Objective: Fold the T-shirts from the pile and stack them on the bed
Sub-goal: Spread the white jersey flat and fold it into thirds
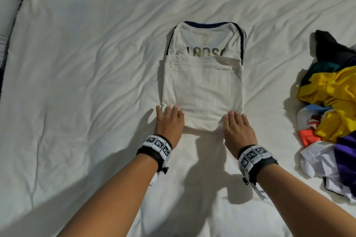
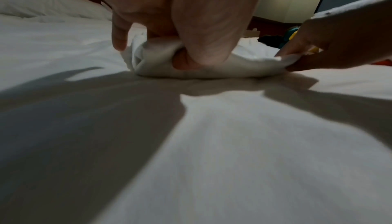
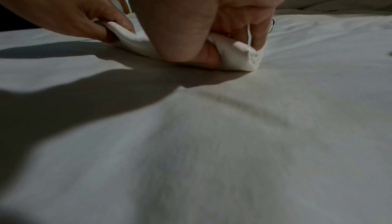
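White T-shirt (image 1: 202, 86) sits mid-frame in my head view, partly folded on the bed (image 1: 86, 82): sleeves tucked in, bottom half doubled up over the gold lettering, dark collar at the top edge. I've got my left hand (image 1: 168, 121) on the lower-left corner of the shirt and my right hand (image 1: 238, 127) on the lower-right corner. Left wrist view: left hand (image 2: 184, 26) pinches the folded edge, thumb under the cloth, fingers on top, T-shirt (image 2: 203, 66) bunched in the grip; right hand (image 2: 339, 43) enters from the right of that frame, also pinching the edge. Right wrist view confirms: right hand (image 3: 212, 26) grips its corner of the T-shirt (image 3: 239, 56) thumb under, left hand (image 3: 74, 14) at upper left holding the other end. Both hands narrow, closed on cloth. Pile (image 1: 331, 106) of unfolded shirts, yellow, purple, black, orange, white, at right edge of head view, well apart from the shirt. Pillow (image 1: 9, 5) at upper left.
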The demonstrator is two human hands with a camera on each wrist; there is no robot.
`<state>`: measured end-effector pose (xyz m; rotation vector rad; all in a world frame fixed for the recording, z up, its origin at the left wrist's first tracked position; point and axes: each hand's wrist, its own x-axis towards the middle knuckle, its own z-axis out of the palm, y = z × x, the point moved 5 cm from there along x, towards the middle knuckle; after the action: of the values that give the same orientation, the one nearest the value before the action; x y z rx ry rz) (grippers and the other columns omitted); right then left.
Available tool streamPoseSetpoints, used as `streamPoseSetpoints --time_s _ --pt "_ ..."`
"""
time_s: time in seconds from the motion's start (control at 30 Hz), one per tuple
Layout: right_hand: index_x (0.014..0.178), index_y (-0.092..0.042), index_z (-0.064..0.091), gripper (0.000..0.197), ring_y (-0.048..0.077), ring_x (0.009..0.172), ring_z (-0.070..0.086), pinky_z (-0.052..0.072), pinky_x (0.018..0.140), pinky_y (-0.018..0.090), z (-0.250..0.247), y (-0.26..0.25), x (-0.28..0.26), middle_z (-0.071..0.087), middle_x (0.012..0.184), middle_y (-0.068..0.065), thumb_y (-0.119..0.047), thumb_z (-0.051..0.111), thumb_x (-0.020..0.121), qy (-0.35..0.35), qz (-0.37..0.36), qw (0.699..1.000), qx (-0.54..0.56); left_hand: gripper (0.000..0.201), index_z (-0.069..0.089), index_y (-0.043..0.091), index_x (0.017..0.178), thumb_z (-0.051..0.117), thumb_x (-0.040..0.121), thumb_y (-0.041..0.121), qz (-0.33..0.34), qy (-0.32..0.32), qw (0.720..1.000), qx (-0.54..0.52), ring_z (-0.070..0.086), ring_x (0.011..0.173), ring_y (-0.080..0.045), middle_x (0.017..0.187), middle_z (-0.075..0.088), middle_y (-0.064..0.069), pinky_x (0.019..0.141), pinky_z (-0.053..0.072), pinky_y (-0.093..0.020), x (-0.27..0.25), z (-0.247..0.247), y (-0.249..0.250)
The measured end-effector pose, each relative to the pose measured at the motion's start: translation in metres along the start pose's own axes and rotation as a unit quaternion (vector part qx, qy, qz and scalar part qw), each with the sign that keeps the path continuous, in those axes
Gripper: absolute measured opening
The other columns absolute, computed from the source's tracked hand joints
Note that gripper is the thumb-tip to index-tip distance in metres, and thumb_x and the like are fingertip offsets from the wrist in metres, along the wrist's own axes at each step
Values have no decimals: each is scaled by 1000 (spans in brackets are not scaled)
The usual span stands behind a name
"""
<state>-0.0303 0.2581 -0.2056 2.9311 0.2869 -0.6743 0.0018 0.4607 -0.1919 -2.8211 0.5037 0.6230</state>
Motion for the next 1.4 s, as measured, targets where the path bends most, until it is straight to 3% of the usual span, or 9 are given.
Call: streamPoseSetpoints --time_s 0.2,0.27,0.4,0.5,0.67,0.8,1.0,1.17,1.4 --pt "128 -7 58 35 27 124 57 33 116 35 -27 1 -16 63 129 11 -7 46 96 -30 -9 999 7 33 53 15 122 46 92 3 0 -79 995 -56 57 114 -29 117 60 -5 109 31 -53 -13 -26 -4" --pt "120 -11 62 27 25 114 62 41 107 34 -40 2 -28 67 118 6 -11 51 96 -78 -7 997 23 30 54 15 114 46 89 2 11 -128 989 -75 60 99 -30 96 57 -4 103 35 -48 -24 -33 -3" --pt "101 -11 66 21 32 98 67 50 74 35 -64 4 -49 66 104 10 -18 53 87 -144 13 988 50 10 55 11 94 46 95 13 43 -240 953 -177 57 90 -32 98 59 -9 79 42 -35 -45 -33 -5" --pt "81 -16 56 6 32 86 65 44 67 32 -76 11 -52 66 94 10 -20 53 83 -148 39 985 86 26 48 14 71 50 96 16 55 -279 929 -236 54 78 -27 76 55 -3 65 37 -31 -52 -43 -9" --pt "96 -17 65 20 33 88 64 47 72 33 -95 30 -31 66 99 10 -21 51 83 -87 87 983 134 24 65 10 100 55 99 32 13 -195 942 -272 63 97 -30 108 67 -12 81 49 -32 -19 -70 -40" --pt "96 -23 57 9 33 80 55 44 71 34 -90 54 4 63 96 11 -22 50 90 -18 162 954 250 16 69 18 97 59 94 31 -64 -75 950 -296 66 89 -27 94 68 -2 76 52 -34 27 -74 -66" --pt "92 -25 59 16 32 77 51 41 70 34 -82 91 63 56 83 8 -39 54 99 88 243 883 391 16 71 25 107 61 94 24 -160 59 919 -356 67 94 -31 103 72 -3 84 56 -40 86 -63 -88" --pt "92 -15 62 19 35 79 57 47 69 36 -81 106 105 62 86 9 -33 57 95 125 262 859 422 12 72 25 102 65 93 27 -207 104 885 -405 67 94 -31 100 73 -3 85 56 -42 124 -59 -103" --pt "88 -14 62 27 28 71 56 41 61 33 -84 118 143 61 78 4 -40 61 97 134 277 838 451 13 68 24 108 61 98 28 -198 115 882 -411 66 93 -28 98 70 -1 85 57 -43 166 -61 -113"
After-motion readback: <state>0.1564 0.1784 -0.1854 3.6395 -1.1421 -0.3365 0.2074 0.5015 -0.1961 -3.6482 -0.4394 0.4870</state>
